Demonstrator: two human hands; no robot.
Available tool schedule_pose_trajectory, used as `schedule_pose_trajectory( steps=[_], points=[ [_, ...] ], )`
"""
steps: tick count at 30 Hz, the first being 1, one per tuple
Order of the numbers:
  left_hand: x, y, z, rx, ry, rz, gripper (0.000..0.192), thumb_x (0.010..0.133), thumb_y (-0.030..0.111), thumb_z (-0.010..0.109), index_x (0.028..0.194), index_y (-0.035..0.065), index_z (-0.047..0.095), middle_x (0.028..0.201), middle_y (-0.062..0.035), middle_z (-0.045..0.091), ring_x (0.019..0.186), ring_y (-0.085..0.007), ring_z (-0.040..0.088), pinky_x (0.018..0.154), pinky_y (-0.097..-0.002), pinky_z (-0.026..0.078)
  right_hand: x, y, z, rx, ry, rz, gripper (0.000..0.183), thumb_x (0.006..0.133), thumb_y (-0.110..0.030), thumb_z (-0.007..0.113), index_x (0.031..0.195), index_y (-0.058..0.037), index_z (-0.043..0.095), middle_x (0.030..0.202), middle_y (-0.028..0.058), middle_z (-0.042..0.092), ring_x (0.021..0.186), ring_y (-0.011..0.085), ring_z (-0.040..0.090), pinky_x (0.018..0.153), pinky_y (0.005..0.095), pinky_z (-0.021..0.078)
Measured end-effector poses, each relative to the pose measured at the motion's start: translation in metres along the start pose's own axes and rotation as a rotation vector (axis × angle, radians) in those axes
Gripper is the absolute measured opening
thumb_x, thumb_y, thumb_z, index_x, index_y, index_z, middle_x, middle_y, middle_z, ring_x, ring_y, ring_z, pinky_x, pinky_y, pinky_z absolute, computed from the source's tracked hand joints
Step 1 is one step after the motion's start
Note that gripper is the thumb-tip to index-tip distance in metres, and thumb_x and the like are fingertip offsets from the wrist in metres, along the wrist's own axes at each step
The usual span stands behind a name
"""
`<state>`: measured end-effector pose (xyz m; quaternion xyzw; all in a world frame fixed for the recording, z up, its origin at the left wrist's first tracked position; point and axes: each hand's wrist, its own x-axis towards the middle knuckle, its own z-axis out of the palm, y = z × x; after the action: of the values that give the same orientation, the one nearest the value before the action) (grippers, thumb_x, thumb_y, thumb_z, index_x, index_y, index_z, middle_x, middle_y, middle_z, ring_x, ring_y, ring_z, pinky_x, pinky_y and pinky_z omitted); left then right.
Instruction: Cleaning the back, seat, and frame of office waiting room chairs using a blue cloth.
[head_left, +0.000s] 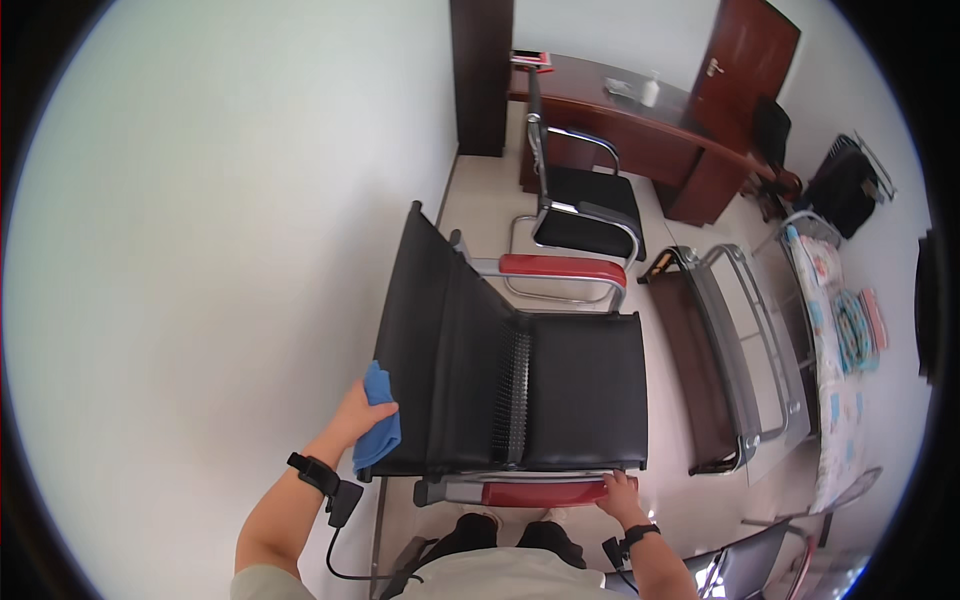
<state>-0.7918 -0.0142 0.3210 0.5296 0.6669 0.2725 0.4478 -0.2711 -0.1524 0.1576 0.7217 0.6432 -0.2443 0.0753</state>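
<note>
A blue cloth (381, 431) is gripped in my left hand (363, 414), pressed over the top edge of the backrest of a black padded metal-framed chair (589, 390). My right hand (621, 496) rests on the front end of the chair's near red armrest (544, 493), fingers over its edge. The far red armrest (562, 266) is beyond the seat. A perforated metal strip (514, 397) shows between the seat and the backrest. Each wrist wears a black strap with a small device.
A white wall (225, 225) runs along the left. Beyond stand a black office chair (589, 214) and a wooden desk (615, 112) with a pump bottle (650, 91). Right are a glass-topped coffee table (739, 360) and a bed with patterned bedding (840, 420). Another chair (750, 559) stands at lower right.
</note>
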Motion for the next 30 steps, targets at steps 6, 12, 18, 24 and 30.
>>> schedule_pose_trajectory(
  steps=[6,12,18,24,30],
  points=[
    [0.002,0.003,0.001,-0.243,-0.027,-0.152,0.043,0.069,0.004,0.069,0.108,-0.0041,0.053,0.092,-0.0118,0.062,0.083,-0.0224,0.062,0.076,-0.0366,0.051,0.007,-0.015,0.019,-0.264,-0.053,-0.021,0.063,0.065,-0.036,0.076,0.122,-0.0189,0.055,0.123,0.004,0.055,0.12,0.0327,0.042,0.093,0.0445,0.0432],
    [-0.01,0.015,0.01,-0.136,0.098,-0.199,0.045,0.066,0.005,0.07,0.106,-0.0066,0.053,0.09,-0.0144,0.062,0.082,-0.0252,0.063,0.072,-0.0376,0.052,0.007,-0.012,0.014,-0.354,-0.051,-0.07,0.057,0.065,-0.036,0.077,0.113,-0.0131,0.059,0.118,0.0063,0.057,0.119,0.035,0.043,0.088,0.0479,0.0453],
    [-0.021,0.057,0.043,-0.096,0.107,-0.088,0.045,0.067,0.011,0.071,0.104,-0.0069,0.053,0.093,-0.0158,0.062,0.082,-0.0241,0.062,0.072,-0.0363,0.052,0.008,0.033,0.011,-0.384,-0.026,-0.143,0.064,0.057,-0.034,0.083,0.11,-0.0098,0.058,0.111,0.0064,0.059,0.112,0.0336,0.049,0.076,0.0436,0.0542],
    [-0.054,0.14,0.083,0.216,0.09,0.016,0.043,0.07,0.023,0.069,0.097,-0.0079,0.056,0.087,-0.0186,0.063,0.081,-0.0266,0.063,0.071,-0.0369,0.05,-0.01,0.083,-0.03,-0.291,-0.032,-0.194,0.065,0.056,-0.033,0.083,0.111,-0.0091,0.058,0.11,0.0055,0.059,0.11,0.0328,0.049,0.078,0.0413,0.0539],
    [-0.088,0.245,0.155,0.427,0.104,0.194,0.046,0.074,0.033,0.066,0.096,-0.0059,0.057,0.088,-0.0224,0.064,0.085,-0.0361,0.063,0.076,-0.0402,0.048,-0.023,0.16,-0.051,-0.203,0.008,-0.226,0.068,0.058,-0.036,0.081,0.115,-0.0078,0.056,0.113,0.009,0.058,0.111,0.0362,0.049,0.085,0.0434,0.0505]
  ],
)
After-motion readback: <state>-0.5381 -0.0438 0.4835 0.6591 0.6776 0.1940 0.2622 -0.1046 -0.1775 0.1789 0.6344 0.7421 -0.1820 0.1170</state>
